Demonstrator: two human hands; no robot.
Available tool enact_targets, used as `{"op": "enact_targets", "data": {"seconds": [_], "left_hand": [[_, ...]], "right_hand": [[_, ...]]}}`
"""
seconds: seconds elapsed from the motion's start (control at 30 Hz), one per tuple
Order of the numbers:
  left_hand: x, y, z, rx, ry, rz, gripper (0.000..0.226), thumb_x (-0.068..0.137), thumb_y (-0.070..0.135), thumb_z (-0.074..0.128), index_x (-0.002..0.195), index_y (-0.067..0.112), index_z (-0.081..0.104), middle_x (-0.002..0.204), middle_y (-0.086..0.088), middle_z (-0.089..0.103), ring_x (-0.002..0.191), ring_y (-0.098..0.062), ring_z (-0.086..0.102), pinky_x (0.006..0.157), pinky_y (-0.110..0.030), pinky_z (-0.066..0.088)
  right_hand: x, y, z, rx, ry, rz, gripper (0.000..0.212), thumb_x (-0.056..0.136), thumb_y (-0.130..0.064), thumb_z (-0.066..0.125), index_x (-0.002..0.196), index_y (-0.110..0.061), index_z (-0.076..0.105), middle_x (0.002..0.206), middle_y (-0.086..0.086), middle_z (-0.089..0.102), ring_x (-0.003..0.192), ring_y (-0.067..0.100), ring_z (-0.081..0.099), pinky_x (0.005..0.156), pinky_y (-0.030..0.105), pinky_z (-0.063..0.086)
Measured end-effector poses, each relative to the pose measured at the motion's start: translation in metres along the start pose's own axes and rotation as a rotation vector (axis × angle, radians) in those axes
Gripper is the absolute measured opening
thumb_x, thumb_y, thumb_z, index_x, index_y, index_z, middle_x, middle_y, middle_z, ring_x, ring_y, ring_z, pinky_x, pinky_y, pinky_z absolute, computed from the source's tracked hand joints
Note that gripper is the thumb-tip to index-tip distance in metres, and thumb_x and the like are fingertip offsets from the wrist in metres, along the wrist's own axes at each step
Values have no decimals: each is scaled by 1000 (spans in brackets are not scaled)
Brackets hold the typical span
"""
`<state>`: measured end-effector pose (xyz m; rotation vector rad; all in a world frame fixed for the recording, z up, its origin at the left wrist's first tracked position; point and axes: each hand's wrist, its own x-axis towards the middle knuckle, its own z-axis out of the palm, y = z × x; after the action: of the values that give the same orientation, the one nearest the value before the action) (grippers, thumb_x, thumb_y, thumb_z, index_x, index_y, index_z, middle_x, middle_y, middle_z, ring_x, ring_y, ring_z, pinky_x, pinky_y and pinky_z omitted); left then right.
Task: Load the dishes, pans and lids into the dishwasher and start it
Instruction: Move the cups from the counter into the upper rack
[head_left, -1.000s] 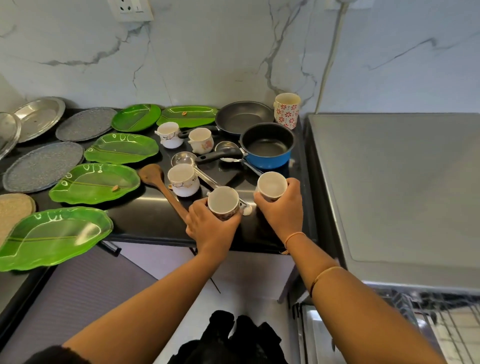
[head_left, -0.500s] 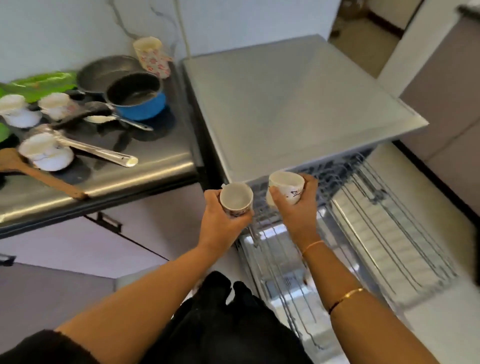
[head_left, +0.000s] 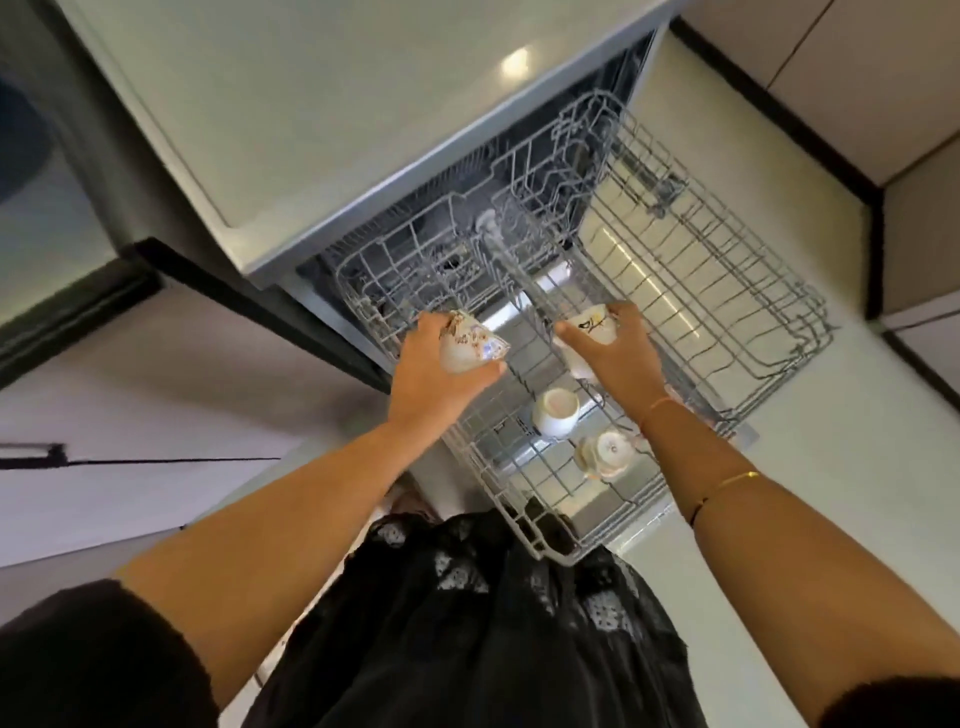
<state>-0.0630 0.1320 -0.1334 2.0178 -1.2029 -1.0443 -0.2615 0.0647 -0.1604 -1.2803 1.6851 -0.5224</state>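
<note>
My left hand (head_left: 434, 371) grips a white patterned cup (head_left: 470, 345), tipped on its side, over the left part of the pulled-out upper rack (head_left: 519, 499). In my right hand (head_left: 613, 353) is a second white cup (head_left: 595, 325), held upside down over the middle of the same rack. Two more cups rest in the rack nearer to me: a plain white cup (head_left: 556, 413) and a flowered cup (head_left: 605, 452). The dishwasher (head_left: 332, 119) stands open with its grey top facing me.
The lower rack (head_left: 727, 291) is pulled out to the right over the pale floor. A dark counter edge (head_left: 78, 312) runs at the left with white cabinet fronts (head_left: 130, 415) below. Cabinets (head_left: 883, 104) line the upper right. My dark clothing fills the bottom.
My view swung from the counter down to the open dishwasher. Both hands carried their cups from the counter to above the upper rack and turned them over.
</note>
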Motion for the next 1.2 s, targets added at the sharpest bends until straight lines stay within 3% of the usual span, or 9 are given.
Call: {"op": "enact_targets", "data": {"seconds": [0.1, 0.2, 0.37, 0.53, 0.67, 0.8, 0.97, 1.2], "left_hand": [[29, -21, 16, 78, -23, -45, 65, 62, 39, 82, 115, 27, 46, 113, -2, 47, 90, -17, 55, 74, -31, 54], [38, -32, 15, 148, -5, -12, 69, 62, 37, 83, 118, 23, 45, 113, 1, 42, 97, -20, 54, 82, -37, 54], [66, -54, 20, 271, -10, 55, 75, 63, 33, 83, 126, 16, 45, 123, -7, 44, 110, -23, 47, 87, -33, 47], [87, -52, 26, 282, 8, 58, 80, 62, 33, 85, 126, 12, 42, 127, -9, 45, 104, -16, 45, 77, -23, 42], [95, -52, 28, 223, 38, 13, 82, 61, 28, 86, 122, 8, 36, 128, -13, 42, 106, -26, 53, 85, -32, 52], [101, -56, 29, 230, 43, -12, 80, 59, 31, 87, 117, 8, 37, 124, -13, 44, 102, -26, 54, 76, -26, 50], [105, -59, 30, 283, -1, -11, 75, 58, 36, 87, 115, 14, 43, 122, -11, 49, 102, -25, 55, 70, -29, 48], [111, -60, 37, 401, -57, 33, 69, 60, 32, 85, 117, 15, 49, 125, -11, 49, 108, -28, 51, 89, -44, 48]], "right_hand": [[36, 23, 28, -170, -181, 50, 68, 76, -38, 74, 127, -15, 36, 118, 10, 50, 98, 27, 53, 79, 35, 46], [49, 25, 40, -378, -323, -51, 71, 73, -31, 75, 127, -13, 32, 125, 18, 43, 106, 35, 50, 79, 38, 46], [71, 31, 61, -875, -461, -286, 70, 69, -41, 76, 128, -27, 40, 133, 15, 39, 124, 38, 34, 93, 50, 41], [81, 30, 83, -1093, -547, -365, 70, 69, -55, 72, 129, -38, 41, 133, 11, 39, 127, 36, 32, 100, 52, 36], [82, 31, 90, -1149, -519, -347, 75, 67, -53, 73, 131, -34, 39, 131, 10, 39, 125, 35, 34, 101, 48, 33], [77, 33, 95, -1139, -483, -226, 89, 66, -46, 77, 136, -20, 28, 137, 16, 33, 127, 39, 33, 98, 51, 40], [76, 32, 110, -1076, -501, -112, 89, 67, -27, 81, 137, -18, 25, 135, 21, 30, 122, 45, 40, 89, 51, 50], [79, 35, 111, -1154, -516, -140, 97, 67, -34, 82, 140, -18, 21, 138, 20, 29, 127, 44, 34, 92, 51, 47]]}}
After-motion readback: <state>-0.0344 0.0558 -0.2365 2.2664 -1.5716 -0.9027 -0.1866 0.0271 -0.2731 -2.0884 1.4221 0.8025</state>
